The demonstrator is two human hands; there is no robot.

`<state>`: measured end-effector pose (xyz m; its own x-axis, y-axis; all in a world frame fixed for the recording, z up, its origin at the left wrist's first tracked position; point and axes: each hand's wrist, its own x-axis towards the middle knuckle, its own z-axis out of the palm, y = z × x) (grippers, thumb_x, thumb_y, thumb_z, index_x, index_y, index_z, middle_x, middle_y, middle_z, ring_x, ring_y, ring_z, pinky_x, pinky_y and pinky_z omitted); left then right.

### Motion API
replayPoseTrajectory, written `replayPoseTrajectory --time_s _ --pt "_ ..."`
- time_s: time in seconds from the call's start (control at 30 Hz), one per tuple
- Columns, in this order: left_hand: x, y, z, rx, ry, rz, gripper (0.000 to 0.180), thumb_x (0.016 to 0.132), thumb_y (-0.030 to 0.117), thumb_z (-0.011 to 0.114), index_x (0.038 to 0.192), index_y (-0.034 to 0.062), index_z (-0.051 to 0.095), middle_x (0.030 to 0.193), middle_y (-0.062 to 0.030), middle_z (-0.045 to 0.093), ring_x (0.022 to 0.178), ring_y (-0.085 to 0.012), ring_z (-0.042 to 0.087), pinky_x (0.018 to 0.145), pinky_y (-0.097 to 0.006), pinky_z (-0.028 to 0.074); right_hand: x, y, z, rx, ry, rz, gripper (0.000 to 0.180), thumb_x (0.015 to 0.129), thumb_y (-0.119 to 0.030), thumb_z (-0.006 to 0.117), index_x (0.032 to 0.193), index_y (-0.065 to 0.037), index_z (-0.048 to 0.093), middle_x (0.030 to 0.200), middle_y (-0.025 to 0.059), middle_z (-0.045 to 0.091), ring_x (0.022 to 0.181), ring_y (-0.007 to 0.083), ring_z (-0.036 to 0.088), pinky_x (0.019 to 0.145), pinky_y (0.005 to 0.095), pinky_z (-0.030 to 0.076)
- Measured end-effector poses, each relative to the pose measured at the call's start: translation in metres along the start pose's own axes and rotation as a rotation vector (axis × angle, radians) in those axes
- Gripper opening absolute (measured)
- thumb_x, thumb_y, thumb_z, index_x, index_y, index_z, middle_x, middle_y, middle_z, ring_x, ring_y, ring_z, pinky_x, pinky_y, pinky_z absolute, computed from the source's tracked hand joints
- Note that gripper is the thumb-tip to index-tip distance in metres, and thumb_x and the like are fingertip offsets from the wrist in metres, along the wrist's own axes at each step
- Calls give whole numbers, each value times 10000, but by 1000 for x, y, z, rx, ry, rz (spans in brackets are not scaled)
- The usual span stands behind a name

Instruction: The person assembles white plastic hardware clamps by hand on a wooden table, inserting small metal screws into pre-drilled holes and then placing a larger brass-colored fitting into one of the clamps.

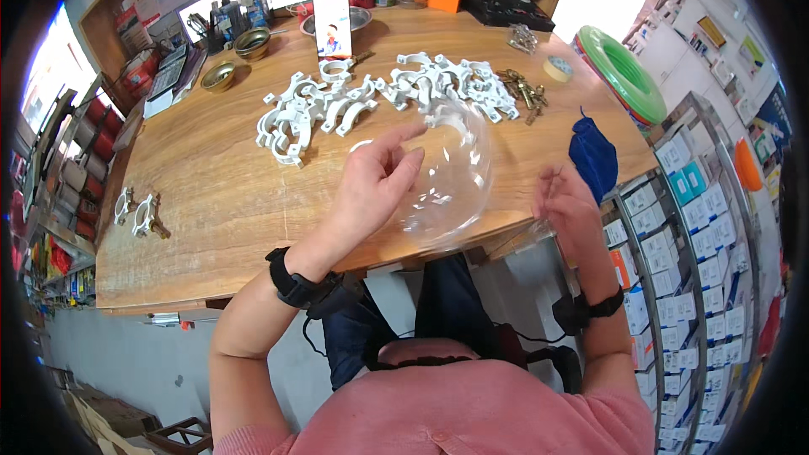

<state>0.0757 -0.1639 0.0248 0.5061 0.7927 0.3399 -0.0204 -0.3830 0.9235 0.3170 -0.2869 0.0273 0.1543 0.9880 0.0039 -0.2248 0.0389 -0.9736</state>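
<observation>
A clear plastic bag (451, 181), puffed out and blurred, is over the front edge of the wooden table. My left hand (371, 181) is at its left side, closed on it; the index finger and thumb stick out toward it, and the other fingers are partly hidden. Past the table's front edge on the right, my right hand (570, 206) has its fingertips pressed together; what they hold, if anything, is too small to make out. Beyond the bag lies a heap of white plastic pipe clamps (337, 109), with brass-coloured bolts (527, 94) at its right end.
Two pipe clamps with bolts (145, 215) stand apart at the left. A propped phone (334, 25) is behind the heap. Metal bowls (218, 76) sit farther left. A dark blue pouch-like thing (592, 156), a tape roll (558, 68) and green hose coils (619, 72) are on the right.
</observation>
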Motion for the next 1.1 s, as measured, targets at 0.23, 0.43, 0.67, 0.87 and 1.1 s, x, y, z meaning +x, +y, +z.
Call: replayPoseTrajectory --time_s 0.23,0.43,0.67,0.87,1.1 --pt "-15 25 38 342 -12 -29 227 761 150 564 942 18 600 500 -83 501 459 -132 508 449 -266 397 -12 -39 79 -221 41 -1069 256 685 114 579 882 -19 484 862 95 519 768 153 540 709 263 453" --pt "-37 9 76 249 -69 178 156 760 141 534 817 1 571 626 -184 574 571 -319 582 521 -371 454 -14 -3 63 -949 -97 -1445 234 606 62 589 837 35 575 902 143 589 780 258 590 658 304 493" --pt "-67 -9 94 -33 -155 -75 146 836 119 447 841 -3 525 573 -121 512 503 -214 529 476 -317 421 -50 24 39 -1254 -103 -1219 206 608 28 616 814 42 596 887 137 584 758 261 574 697 336 480" --pt "-72 -15 104 -347 -236 -365 221 909 169 401 927 -6 535 559 9 451 468 -42 411 424 -190 336 -71 19 30 -1370 -395 -889 375 624 -192 677 887 53 569 919 158 552 837 283 544 783 377 443" --pt "-72 -26 105 -229 -300 -218 221 916 153 372 922 -4 528 581 5 454 485 -51 404 446 -196 347 -69 5 33 -1366 -555 -704 398 641 -148 622 970 55 531 1042 180 495 957 321 506 870 409 400"
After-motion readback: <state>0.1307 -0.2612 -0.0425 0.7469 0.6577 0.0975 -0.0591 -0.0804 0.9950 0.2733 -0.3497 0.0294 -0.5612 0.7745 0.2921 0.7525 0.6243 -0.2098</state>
